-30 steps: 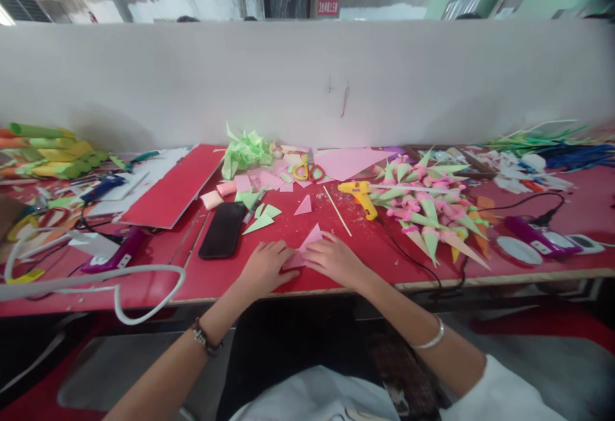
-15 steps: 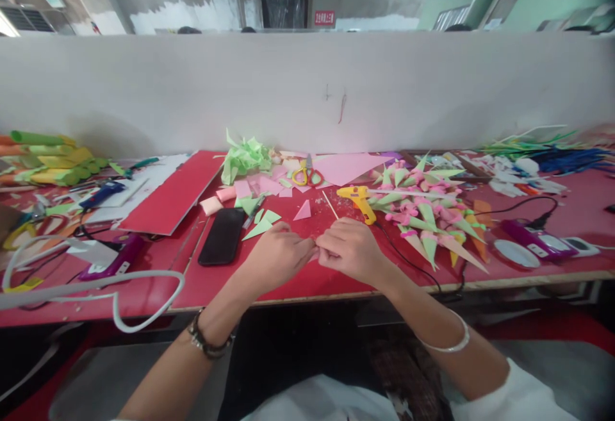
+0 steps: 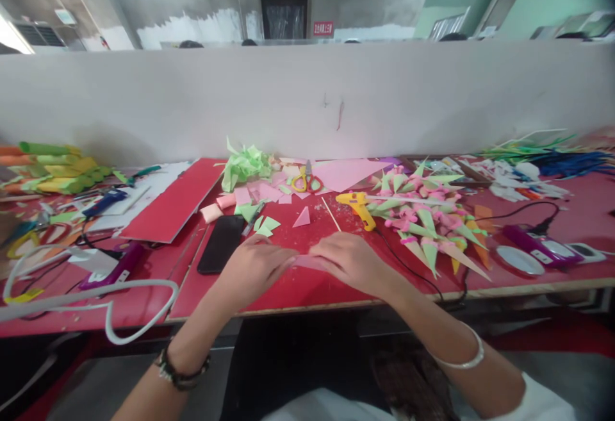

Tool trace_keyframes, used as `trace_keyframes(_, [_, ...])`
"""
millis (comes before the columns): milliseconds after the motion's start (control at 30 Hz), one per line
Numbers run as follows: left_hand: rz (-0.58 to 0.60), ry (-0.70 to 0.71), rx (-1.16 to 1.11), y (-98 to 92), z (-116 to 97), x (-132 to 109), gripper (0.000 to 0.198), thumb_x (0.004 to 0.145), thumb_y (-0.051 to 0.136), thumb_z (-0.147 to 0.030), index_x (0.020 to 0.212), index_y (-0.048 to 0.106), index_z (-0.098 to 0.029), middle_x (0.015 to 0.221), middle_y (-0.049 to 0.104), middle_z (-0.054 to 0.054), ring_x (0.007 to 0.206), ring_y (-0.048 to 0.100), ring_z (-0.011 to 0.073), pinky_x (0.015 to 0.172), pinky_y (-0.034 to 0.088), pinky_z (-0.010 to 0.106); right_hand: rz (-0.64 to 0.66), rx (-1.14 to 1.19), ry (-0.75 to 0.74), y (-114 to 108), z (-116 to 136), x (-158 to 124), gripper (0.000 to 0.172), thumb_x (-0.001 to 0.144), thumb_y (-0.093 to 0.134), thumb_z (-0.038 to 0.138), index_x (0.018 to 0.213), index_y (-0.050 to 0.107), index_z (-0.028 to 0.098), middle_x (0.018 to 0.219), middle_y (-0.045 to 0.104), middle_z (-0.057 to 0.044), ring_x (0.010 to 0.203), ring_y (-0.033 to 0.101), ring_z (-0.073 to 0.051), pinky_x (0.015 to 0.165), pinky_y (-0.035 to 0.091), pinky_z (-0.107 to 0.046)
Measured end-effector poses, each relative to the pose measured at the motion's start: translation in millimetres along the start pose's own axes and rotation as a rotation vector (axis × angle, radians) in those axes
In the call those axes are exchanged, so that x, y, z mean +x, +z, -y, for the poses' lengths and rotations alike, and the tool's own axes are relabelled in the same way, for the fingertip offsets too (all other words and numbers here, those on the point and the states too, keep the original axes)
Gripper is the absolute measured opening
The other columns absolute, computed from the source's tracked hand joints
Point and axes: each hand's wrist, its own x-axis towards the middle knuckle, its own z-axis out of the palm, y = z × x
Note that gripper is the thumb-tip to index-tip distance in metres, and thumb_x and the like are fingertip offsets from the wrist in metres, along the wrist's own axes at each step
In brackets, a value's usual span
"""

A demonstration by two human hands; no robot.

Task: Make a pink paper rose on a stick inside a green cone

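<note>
Between my two hands a small piece of pink paper [image 3: 309, 262] is stretched, just above the red table near its front edge. My left hand [image 3: 262, 266] pinches its left end, and my right hand [image 3: 353, 261] pinches the other; the fingertips are partly hidden behind the knuckles. A thin wooden stick [image 3: 331, 214] lies just beyond my right hand. Farther off are a pink paper triangle [image 3: 302, 217] and green paper pieces [image 3: 266, 225]. A yellow glue gun [image 3: 358, 208] rests right of the stick, beside a pile of green and pink paper cones [image 3: 423, 213].
A black phone [image 3: 221, 243] lies left of my hands, with a red board [image 3: 175, 200] behind it. Yellow-and-red scissors [image 3: 307, 181] sit among scraps. Purple power strips [image 3: 542, 245] and cables lie at both sides. A white partition [image 3: 288, 100] closes off the back.
My hands, earlier close together, have drawn apart, and the pink paper now shows stretched between them. The view has tilted slightly upward.
</note>
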Motion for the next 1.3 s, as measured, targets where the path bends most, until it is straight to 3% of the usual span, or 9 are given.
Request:
trace_keyframes(133, [-0.247,0.045,0.210,11.9,-11.2,4.4,0.014,0.082,0.042,-0.017,0.083,0.056,-0.018,0.071,0.063,-0.002,0.066,0.055,0.0102,0.077,0.034,0.028,0.049,-0.055,-0.005,8.0,7.5,7.7,0.027,0.086,0.039,0.029,0.075,0.060,0.017,0.068,0.064,-0.003,0.063,0.056,-0.013,0.060,0.035,-0.024])
trace_keyframes(400, [-0.315,0.038,0.272,15.4,-12.9,-2.4,0.018,0.076,0.042,-0.013,0.064,0.054,-0.019,0.047,0.051,-0.007,0.045,0.043,0.0065,0.064,0.034,0.024,0.079,0.150,0.076,8.4,11.6,5.0,0.026,0.085,0.040,0.022,0.065,0.057,0.017,0.057,0.057,0.000,0.054,0.050,-0.009,0.054,0.031,-0.021])
trace_keyframes(500, [-0.280,-0.083,0.268,7.1,0.6,-10.0,0.022,0.074,0.040,-0.011,0.057,0.053,-0.019,0.045,0.050,-0.006,0.044,0.042,0.0065,0.062,0.034,0.024,0.012,0.268,0.155,1.5,3.6,-4.4,0.027,0.085,0.039,0.023,0.066,0.058,0.016,0.054,0.053,0.002,0.049,0.045,-0.008,0.048,0.030,-0.020])
trace_keyframes(567, [-0.269,-0.291,0.211,4.6,10.8,-14.0,0.023,0.071,0.040,-0.011,0.053,0.052,-0.018,0.041,0.047,-0.005,0.042,0.041,0.0073,0.058,0.034,0.023,-0.096,0.307,0.233,-2.5,-3.3,-10.7,0.026,0.084,0.039,0.024,0.068,0.058,0.016,0.055,0.053,0.001,0.049,0.044,-0.009,0.047,0.032,-0.020])
trace_keyframes(700, [-0.263,-0.623,-0.341,15.1,17.8,-10.5,0.021,0.078,0.038,-0.020,0.070,0.057,-0.017,0.053,0.055,-0.002,0.052,0.050,0.0095,0.052,0.038,0.020,-0.229,0.342,0.171,-3.3,-7.0,-14.5,0.018,0.083,0.044,0.021,0.077,0.060,0.016,0.073,0.058,-0.003,0.070,0.051,-0.013,0.067,0.040,-0.024])
trace_keyframes(867, [-0.035,-0.450,-1.151,45.6,0.6,3.7,0.036,0.087,0.027,-0.035,0.108,0.050,-0.016,0.106,0.057,0.010,0.100,0.051,0.0165,0.084,0.040,0.031,-0.208,0.383,0.072,5.3,1.7,-9.7,0.018,0.082,0.046,0.022,0.082,0.063,0.023,0.100,0.053,-0.005,0.098,0.046,-0.016,0.088,0.034,-0.033])
trace_keyframes(1033, [0.127,-0.513,-1.491,58.9,-10.8,5.8,0.030,0.076,0.051,-0.039,0.094,0.056,-0.015,0.091,0.061,0.007,0.083,0.055,0.0159,0.074,0.043,0.028,-0.188,0.400,0.080,14.5,-2.5,-11.3,0.021,0.083,0.044,0.025,0.075,0.063,0.024,0.106,0.049,-0.004,0.104,0.043,-0.018,0.091,0.033,-0.037])
trace_keyframes(1133, [0.136,-0.622,-1.453,58.7,-9.8,2.6,0.030,0.076,0.049,-0.042,0.081,0.056,-0.013,0.072,0.057,0.002,0.062,0.050,0.0098,0.058,0.040,0.022,-0.167,0.389,0.113,15.2,-11.4,-13.4,0.021,0.083,0.043,0.018,0.076,0.063,0.022,0.106,0.049,-0.005,0.104,0.043,-0.018,0.090,0.035,-0.036])
trace_keyframes(1300, [-0.063,-0.737,-1.014,56.5,-8.2,-2.9,0.034,0.079,0.042,-0.043,0.061,0.044,-0.014,0.054,0.036,-0.005,0.050,0.033,0.0063,0.045,0.026,0.018,-0.106,0.308,0.165,12.8,-11.7,-12.9,0.030,0.082,0.033,0.006,0.083,0.060,0.021,0.095,0.055,-0.005,0.092,0.050,-0.015,0.083,0.040,-0.033])
